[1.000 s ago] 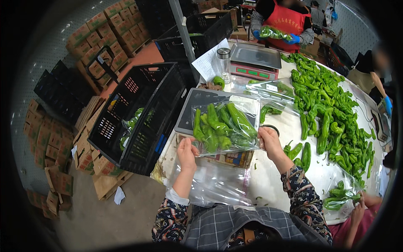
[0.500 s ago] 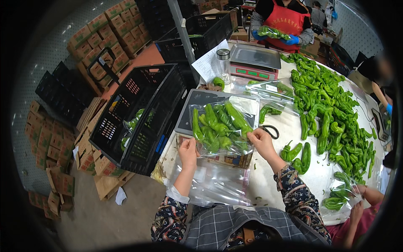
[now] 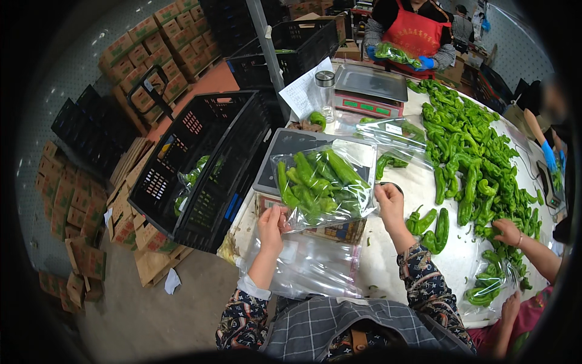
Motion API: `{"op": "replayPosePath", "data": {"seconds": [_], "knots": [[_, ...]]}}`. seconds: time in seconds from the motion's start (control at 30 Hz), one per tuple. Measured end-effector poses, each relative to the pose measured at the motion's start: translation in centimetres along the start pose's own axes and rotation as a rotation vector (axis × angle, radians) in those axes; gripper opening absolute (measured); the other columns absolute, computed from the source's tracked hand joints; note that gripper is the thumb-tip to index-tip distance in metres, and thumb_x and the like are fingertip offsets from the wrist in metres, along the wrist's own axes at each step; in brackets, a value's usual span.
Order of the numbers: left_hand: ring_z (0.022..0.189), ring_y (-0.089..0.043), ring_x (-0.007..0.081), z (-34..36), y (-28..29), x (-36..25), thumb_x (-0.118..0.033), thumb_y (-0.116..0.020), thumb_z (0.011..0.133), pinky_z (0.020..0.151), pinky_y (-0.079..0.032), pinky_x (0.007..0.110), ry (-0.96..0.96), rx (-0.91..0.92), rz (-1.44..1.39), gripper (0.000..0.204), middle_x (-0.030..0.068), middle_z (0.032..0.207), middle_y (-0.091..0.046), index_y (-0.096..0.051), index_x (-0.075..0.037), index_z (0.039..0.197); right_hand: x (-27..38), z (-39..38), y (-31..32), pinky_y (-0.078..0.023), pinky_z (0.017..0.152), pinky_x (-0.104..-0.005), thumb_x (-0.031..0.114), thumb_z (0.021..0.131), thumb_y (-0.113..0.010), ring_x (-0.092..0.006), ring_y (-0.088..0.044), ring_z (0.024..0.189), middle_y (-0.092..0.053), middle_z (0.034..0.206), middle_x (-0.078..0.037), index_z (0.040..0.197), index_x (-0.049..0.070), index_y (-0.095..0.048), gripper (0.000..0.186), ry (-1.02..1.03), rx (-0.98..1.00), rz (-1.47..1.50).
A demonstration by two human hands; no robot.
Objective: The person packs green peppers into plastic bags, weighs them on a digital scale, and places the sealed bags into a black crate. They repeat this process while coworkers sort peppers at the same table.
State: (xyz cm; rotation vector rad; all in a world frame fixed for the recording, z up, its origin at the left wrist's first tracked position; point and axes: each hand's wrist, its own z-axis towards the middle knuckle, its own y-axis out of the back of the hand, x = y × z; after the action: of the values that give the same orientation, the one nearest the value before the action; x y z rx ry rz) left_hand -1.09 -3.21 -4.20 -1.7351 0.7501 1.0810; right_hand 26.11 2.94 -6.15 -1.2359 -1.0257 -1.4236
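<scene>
A clear plastic bag of green peppers [image 3: 321, 185] lies on the dark platform of a scale [image 3: 285, 144] in front of me. My left hand [image 3: 271, 229] is closed on the bag's near left corner, with thumb and fingers pinched together. At its right edge my right hand [image 3: 390, 203] has curled fingers gripping the plastic. The far part of the bag rests on the platform, while its near edge hangs over the front. Flat empty plastic bags [image 3: 312, 267] lie on the table between my forearms.
Left of the table stands a black crate [image 3: 212, 176] with bagged peppers inside. Loose green peppers [image 3: 464, 145] are heaped at right. A second scale [image 3: 371, 85] and a glass bottle [image 3: 325, 100] stand beyond. Co-workers handle peppers at the far side and the right.
My right hand has shifted a little right, and the bag is spread wider. My left hand is slightly lower. At right, a co-worker's hand has moved from a bag onto the pepper heap.
</scene>
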Motion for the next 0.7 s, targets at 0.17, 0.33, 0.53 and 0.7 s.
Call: {"op": "replayPosePath", "data": {"seconds": [0.17, 0.33, 0.53, 0.7], "knots": [[0.044, -0.044, 0.0058, 0.1, 1.8, 1.6, -0.026, -0.055, 0.086, 0.043, -0.040, 0.020, 0.052, 0.060, 0.169, 0.026, -0.0019, 0.054, -0.049, -0.059, -0.002, 0.078, -0.1, 0.4, -0.1, -0.029, 0.046, -0.0201, 0.016, 0.081, -0.061, -0.0029, -0.034, 0.052, -0.042, 0.057, 0.006, 0.066, 0.004, -0.050, 0.022, -0.036, 0.005, -0.051], [0.048, -0.046, 0.0067, -0.5, 1.6, 1.4, -0.025, -0.057, 0.084, 0.044, -0.034, 0.019, 0.016, 0.040, 0.167, 0.025, -0.0007, 0.055, -0.051, -0.062, -0.001, 0.079, 0.4, 0.9, -0.5, -0.032, 0.047, -0.0220, 0.018, 0.078, -0.064, -0.0055, -0.038, 0.051, -0.043, 0.054, 0.004, 0.063, 0.003, -0.051, 0.025, -0.054, 0.094, -0.178], [0.053, -0.047, 0.0062, -2.1, 1.9, 1.3, -0.023, -0.060, 0.083, 0.051, -0.035, 0.020, 0.080, 0.009, 0.213, 0.022, 0.0001, 0.060, -0.054, -0.063, -0.001, 0.081, 1.1, 1.1, -0.9, -0.040, 0.055, -0.0293, 0.018, 0.072, -0.067, -0.0188, -0.052, 0.061, -0.052, 0.066, -0.006, 0.070, 0.002, -0.051, 0.023, 0.169, 0.015, -0.550], [0.083, -0.052, 0.0145, -2.6, 0.6, 1.7, -0.019, -0.065, 0.077, 0.068, -0.042, 0.027, -0.399, -0.115, 0.574, 0.026, 0.0083, 0.095, -0.056, -0.057, -0.004, 0.096, 2.3, 0.4, -0.9, -0.042, 0.058, -0.0320, 0.013, 0.070, -0.067, -0.0234, -0.054, 0.065, -0.054, 0.074, -0.009, 0.079, 0.003, -0.052, 0.019, 0.358, -0.007, -0.606]]}}
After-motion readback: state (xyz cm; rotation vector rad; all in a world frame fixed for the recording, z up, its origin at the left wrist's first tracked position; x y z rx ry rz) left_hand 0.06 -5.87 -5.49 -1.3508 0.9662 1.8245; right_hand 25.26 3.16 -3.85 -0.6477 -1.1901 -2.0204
